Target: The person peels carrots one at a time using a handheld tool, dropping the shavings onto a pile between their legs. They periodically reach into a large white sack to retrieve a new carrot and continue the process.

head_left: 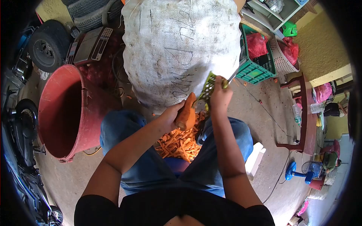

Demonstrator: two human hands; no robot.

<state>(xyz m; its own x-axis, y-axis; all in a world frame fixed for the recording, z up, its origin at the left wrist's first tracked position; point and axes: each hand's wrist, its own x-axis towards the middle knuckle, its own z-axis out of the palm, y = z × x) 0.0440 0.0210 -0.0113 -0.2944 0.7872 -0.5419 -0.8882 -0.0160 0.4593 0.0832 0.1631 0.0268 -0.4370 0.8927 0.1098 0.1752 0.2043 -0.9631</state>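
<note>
My left hand [171, 117] is wrapped round an orange carrot [186, 117], which is held tilted above my lap. In my right hand [220, 96] is a green peeler [208, 87] with holes in its flat body; its lower end is close to the carrot's upper end. Whether the two touch is hard to tell. Below, between my knees, lies a heap of orange peelings [181, 146]. A large white sack [181, 49] with dark handwriting stands just beyond my hands.
A big red bin [79, 109] stands at the left, near a scale [88, 47] and tyres [49, 45]. At the right are a green crate [258, 66], a white basket [281, 58], a dark red wooden frame [308, 113] and a blue fan [298, 172].
</note>
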